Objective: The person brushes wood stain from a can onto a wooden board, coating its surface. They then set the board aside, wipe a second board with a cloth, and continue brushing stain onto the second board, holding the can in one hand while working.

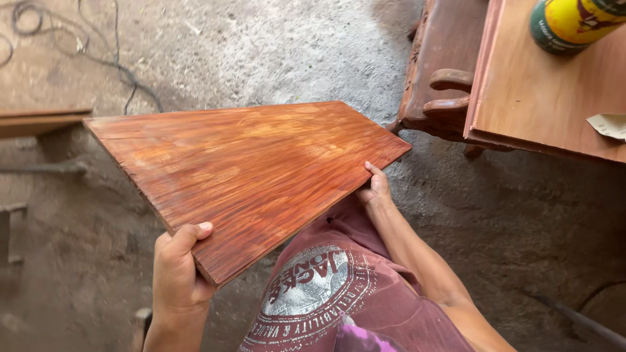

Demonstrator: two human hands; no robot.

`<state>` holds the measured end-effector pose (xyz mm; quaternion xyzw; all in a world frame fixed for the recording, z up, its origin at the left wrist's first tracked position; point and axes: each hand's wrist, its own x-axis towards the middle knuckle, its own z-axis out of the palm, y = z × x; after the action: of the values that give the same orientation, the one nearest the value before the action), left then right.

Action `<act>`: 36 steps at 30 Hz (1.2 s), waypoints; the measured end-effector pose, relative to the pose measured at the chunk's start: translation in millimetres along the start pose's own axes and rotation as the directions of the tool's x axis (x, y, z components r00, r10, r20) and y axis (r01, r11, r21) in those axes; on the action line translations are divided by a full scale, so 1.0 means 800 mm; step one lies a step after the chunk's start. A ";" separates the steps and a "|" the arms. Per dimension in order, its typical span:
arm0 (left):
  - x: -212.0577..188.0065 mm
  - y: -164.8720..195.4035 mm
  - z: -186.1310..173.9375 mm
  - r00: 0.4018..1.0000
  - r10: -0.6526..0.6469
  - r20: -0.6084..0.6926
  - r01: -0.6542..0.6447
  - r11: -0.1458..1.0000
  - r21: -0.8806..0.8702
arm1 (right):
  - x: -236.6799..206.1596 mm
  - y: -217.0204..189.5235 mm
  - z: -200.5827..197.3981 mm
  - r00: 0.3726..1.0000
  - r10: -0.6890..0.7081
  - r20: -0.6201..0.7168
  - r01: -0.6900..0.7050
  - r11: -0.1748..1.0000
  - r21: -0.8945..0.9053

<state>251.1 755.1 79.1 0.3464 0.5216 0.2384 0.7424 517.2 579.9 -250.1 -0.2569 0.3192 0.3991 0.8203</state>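
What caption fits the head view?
Both hands, left and right, hold a reddish board above a dusty floor.

The board point(251, 173) is reddish-orange with dark streaked grain, the shirt point(345, 293) faded maroon with a round white print, the can point(574, 23) yellow and green.

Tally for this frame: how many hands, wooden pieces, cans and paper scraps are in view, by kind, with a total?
Hands on the board: 2, the left hand and the right hand
Reddish-brown flat wooden board, held by both: 1
Carved dark wooden furniture piece: 1
Light brown wooden tabletop: 1
Yellow-and-green cylindrical can: 1
Pale paper scrap: 1
Total: 7
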 end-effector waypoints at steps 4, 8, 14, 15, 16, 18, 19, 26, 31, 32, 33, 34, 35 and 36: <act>0.061 0.033 0.067 0.998 -0.007 0.064 0.002 0.996 0.085 | 0.041 -0.022 0.027 0.999 -0.037 -0.010 0.038 0.995 0.088; 0.133 0.058 0.157 0.996 -0.038 0.086 0.024 0.988 0.151 | 0.090 -0.049 0.065 0.996 -0.087 -0.008 0.087 0.989 0.123; 0.231 0.106 0.314 0.991 -0.081 0.103 0.052 0.966 0.253 | 0.157 -0.106 0.142 0.999 -0.010 -0.043 0.021 0.966 0.259; 0.242 0.114 0.338 0.992 -0.089 0.093 0.060 0.960 0.275 | 0.166 -0.114 0.156 0.997 0.006 -0.083 0.015 0.968 0.250; 0.253 0.123 0.360 0.989 -0.086 0.117 0.050 0.960 0.277 | 0.175 -0.122 0.168 0.992 0.023 -0.124 0.008 0.970 0.245; 0.274 0.140 0.400 0.984 -0.080 0.161 0.033 0.961 0.276 | 0.190 -0.135 0.195 0.989 0.031 -0.146 0.006 0.968 0.251; 0.283 0.149 0.417 0.981 -0.079 0.177 0.023 0.954 0.299 | 0.198 -0.140 0.208 0.991 0.022 -0.130 0.012 0.966 0.258; 0.366 0.218 0.534 0.947 -0.094 0.306 -0.024 0.932 0.361 | 0.281 -0.183 0.308 0.994 -0.012 -0.106 0.039 0.965 0.260; 0.466 0.248 0.599 0.894 -0.099 0.437 -0.076 0.927 0.366 | 0.377 -0.218 0.397 0.992 -0.024 -0.123 0.058 0.960 0.273; 0.491 0.251 0.613 0.884 -0.103 0.456 -0.090 0.919 0.383 | 0.396 -0.222 0.417 0.994 -0.022 -0.108 0.053 0.956 0.289; 0.517 0.254 0.629 0.869 -0.103 0.484 -0.112 0.911 0.396 | 0.413 -0.226 0.435 0.993 -0.033 -0.113 0.066 0.950 0.304; 0.545 0.257 0.654 0.849 -0.104 0.518 -0.131 0.908 0.397 | 0.433 -0.234 0.457 0.993 -0.058 -0.106 0.088 0.946 0.312; 0.569 0.261 0.675 0.835 -0.100 0.541 -0.148 0.906 0.396 | 0.450 -0.241 0.478 0.993 -0.070 -0.098 0.098 0.944 0.314; 0.587 0.266 0.688 0.830 -0.104 0.548 -0.155 0.900 0.407 | 0.467 -0.248 0.496 0.993 -0.087 -0.075 0.107 0.936 0.334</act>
<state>930.3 1082.0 74.2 0.5643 0.3172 0.0148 0.7620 984.2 922.3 -225.8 -0.1396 0.3936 0.2898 0.8612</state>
